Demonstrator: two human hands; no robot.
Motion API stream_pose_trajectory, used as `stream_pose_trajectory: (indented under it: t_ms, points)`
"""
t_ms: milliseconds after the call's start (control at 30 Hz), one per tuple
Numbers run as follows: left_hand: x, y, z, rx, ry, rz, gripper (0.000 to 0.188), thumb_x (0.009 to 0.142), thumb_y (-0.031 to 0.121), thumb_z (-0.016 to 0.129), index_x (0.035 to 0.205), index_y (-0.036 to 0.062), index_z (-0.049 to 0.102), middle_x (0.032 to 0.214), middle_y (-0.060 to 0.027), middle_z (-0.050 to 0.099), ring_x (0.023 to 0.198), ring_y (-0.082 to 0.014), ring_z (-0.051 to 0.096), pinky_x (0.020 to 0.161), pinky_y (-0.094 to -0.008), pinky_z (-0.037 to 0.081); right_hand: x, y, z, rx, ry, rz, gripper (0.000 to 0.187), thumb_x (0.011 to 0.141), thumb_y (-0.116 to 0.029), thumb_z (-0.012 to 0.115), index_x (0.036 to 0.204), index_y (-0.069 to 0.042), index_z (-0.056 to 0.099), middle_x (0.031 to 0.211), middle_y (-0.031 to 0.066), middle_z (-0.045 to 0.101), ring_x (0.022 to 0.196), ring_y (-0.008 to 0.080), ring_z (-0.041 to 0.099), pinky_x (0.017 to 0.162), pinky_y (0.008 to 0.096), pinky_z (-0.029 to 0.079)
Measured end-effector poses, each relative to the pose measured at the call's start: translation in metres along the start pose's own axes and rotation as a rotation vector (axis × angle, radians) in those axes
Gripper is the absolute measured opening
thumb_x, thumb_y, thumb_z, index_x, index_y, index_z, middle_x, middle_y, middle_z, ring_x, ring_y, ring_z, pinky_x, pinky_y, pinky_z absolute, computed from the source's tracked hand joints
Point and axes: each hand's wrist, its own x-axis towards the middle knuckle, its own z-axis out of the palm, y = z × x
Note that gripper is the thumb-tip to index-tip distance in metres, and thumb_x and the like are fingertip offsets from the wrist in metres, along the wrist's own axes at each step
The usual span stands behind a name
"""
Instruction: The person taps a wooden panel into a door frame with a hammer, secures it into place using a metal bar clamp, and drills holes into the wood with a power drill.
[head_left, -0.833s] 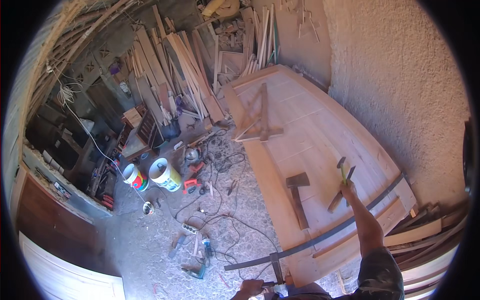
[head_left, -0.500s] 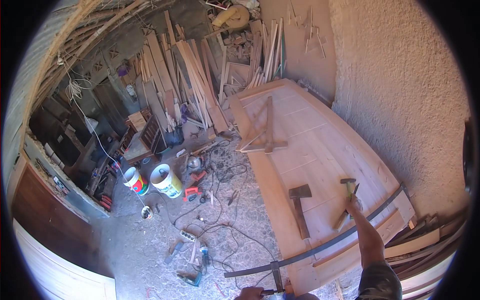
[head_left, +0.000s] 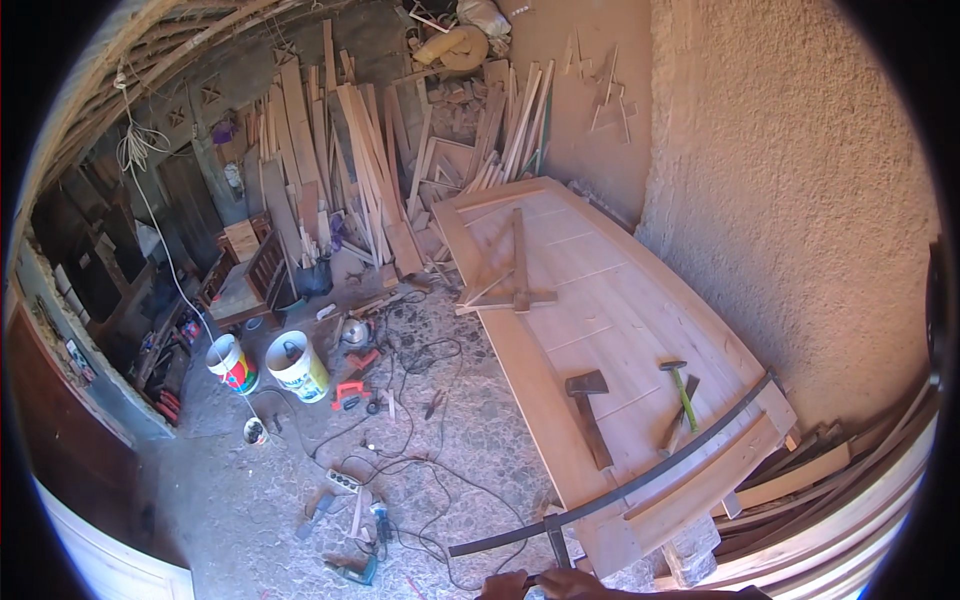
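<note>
Head view: a pale wooden panel [head_left: 540, 400] serves as the landmark, its long axis running obliquely and its near end toward the person. Across that near end lies a dark bar clamp [head_left: 625, 490], one end hooked at the panel's right edge, the other projecting beyond its left edge. The left hand [head_left: 503, 585], at the panel's near left corner, is curled around the clamp's handle. The right hand [head_left: 570, 583] lies just beside it, at the same corner and against the clamp's screw end; the lower edge cuts it off, and whether its fingers are closed cannot be told.

On the panel's near half rest three tools — a mallet [head_left: 592, 430] with a dark, blocky head toward its left side and, farther right, a green-handled hammer [head_left: 684, 396] beside a wooden-handled chisel-like tool [head_left: 672, 435]. A triangular wooden frame [head_left: 520, 258] lies over the far left part of the panel.

On the floor left of the panel stand two buckets [head_left: 300, 370], with a red power tool [head_left: 350, 390], a power strip [head_left: 343, 481] and a teal power tool [head_left: 355, 572] between them and the panel or nearer the person. Boards [head_left: 372, 150] lean upright beyond the panel's far left corner; a rough plaster wall [head_left: 790, 170] rises along its right side — stacked planks [head_left: 800, 480] lie right of its near end.
</note>
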Motion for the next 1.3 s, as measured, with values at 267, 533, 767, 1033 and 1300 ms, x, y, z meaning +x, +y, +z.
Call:
stream_pose_trajectory:
  t_ms: [267, 533, 767, 1033, 1300]
  points:
    - [0.009, -0.013, -0.019, -0.017, -0.180, -0.050, 0.041, 0.086, 0.040, 0.061, 0.111, 0.0079, 0.066, 0.100, -0.0169, 0.070, 0.093, -0.0332, 0.068, 0.081, -0.0474, 0.053, 0.019, 0.062, 0.054, -0.739, -0.084, 0.014, 0.026, 0.096, -0.020, 0.052, 0.112, -0.001, 0.058, 0.105, 0.0232, 0.066, 0.101, 0.0327, 0.064, 0.087, 0.0454, 0.049]
    - [0.043, -0.088, 0.020, -0.556, -0.536, -0.024, 0.050, 0.073, 0.028, 0.085, 0.113, 0.0039, 0.069, 0.099, -0.0102, 0.072, 0.087, -0.0164, 0.066, 0.077, -0.0340, 0.056, 0.089, -0.005, 0.064, -1.059, -0.443, 0.310, 0.053, 0.090, -0.018, 0.050, 0.136, 0.009, 0.045, 0.086, 0.0244, 0.070, 0.088, 0.0336, 0.071, 0.074, 0.0467, 0.055]
    - [0.009, -0.019, 0.017, 0.040, -0.104, -0.051, 0.050, 0.083, 0.048, 0.066, 0.109, 0.0053, 0.068, 0.095, -0.0189, 0.072, 0.090, -0.0317, 0.071, 0.078, -0.0469, 0.054, 0.045, 0.030, 0.049, -0.976, -0.284, 0.299, 0.058, 0.093, -0.022, 0.049, 0.147, -0.007, 0.037, 0.100, 0.0181, 0.070, 0.095, 0.0355, 0.069, 0.078, 0.0478, 0.054]
    - [0.012, -0.028, -0.024, 0.007, -0.366, -0.015, 0.054, 0.084, 0.056, 0.059, 0.104, 0.0080, 0.073, 0.101, -0.0162, 0.073, 0.096, -0.0313, 0.071, 0.081, -0.0444, 0.056, 0.096, 0.054, 0.058, -1.089, -0.747, 0.339, 0.036, 0.083, -0.028, 0.062, 0.106, -0.003, 0.070, 0.089, 0.0192, 0.071, 0.087, 0.0338, 0.070, 0.071, 0.0472, 0.056]
    - [-0.001, -0.036, -0.021, -0.009, -0.207, -0.106, 0.054, 0.080, 0.054, 0.063, 0.104, 0.0064, 0.072, 0.101, -0.0181, 0.073, 0.096, -0.0329, 0.071, 0.082, -0.0446, 0.056, 0.071, 0.031, 0.063, -0.996, -0.397, 0.167, 0.040, 0.092, -0.024, 0.049, 0.126, -0.004, 0.059, 0.095, 0.0178, 0.070, 0.084, 0.0350, 0.070, 0.069, 0.0493, 0.055]
